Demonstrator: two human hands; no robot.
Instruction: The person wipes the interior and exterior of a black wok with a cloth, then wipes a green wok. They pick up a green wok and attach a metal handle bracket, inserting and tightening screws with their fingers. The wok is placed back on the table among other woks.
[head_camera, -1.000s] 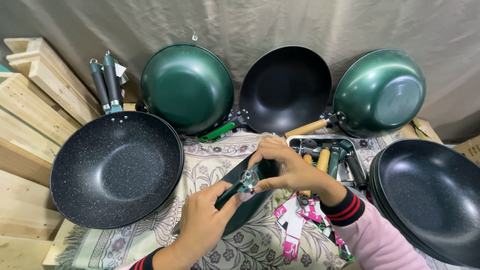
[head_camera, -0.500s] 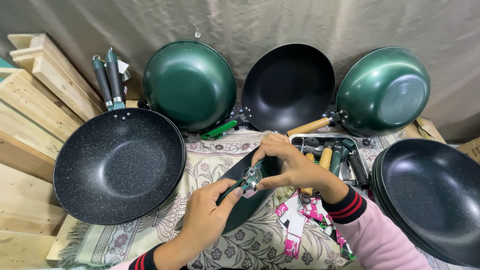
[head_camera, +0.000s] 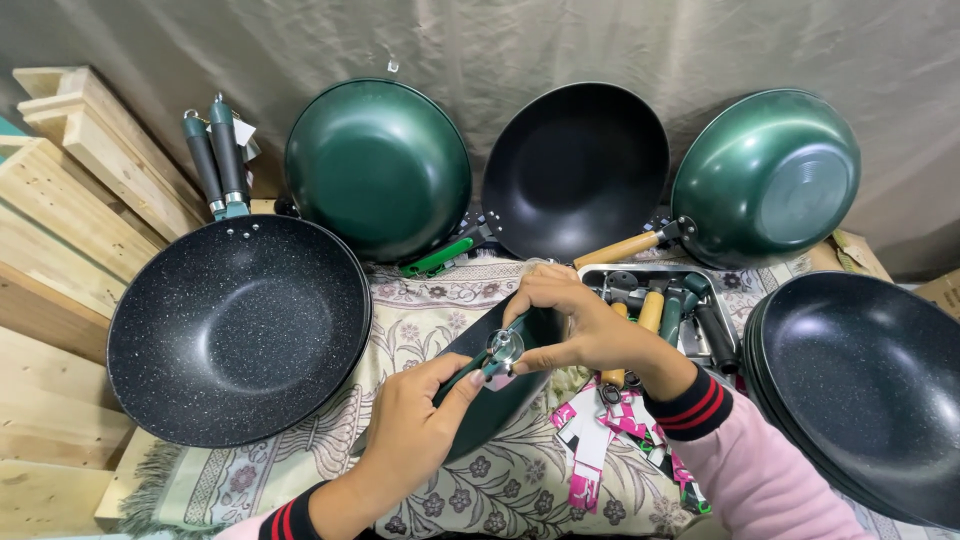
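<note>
My left hand holds the rim of a dark green pan tilted on edge over the patterned cloth. My right hand grips the pan's upper side, its fingers pinching a small silver metal fitting at the pan's wall. A green handle end shows beside the fitting, mostly hidden by my fingers.
A large speckled black pan lies at left. Two green pans and a black one lean on the grey backdrop. A metal tray holds several handles. Stacked black pans sit right, wooden planks left, pink-and-white tags beside my right wrist.
The view has shifted slightly; both hands stay on the small pan, with the fingers adjusting around the metal fitting.
</note>
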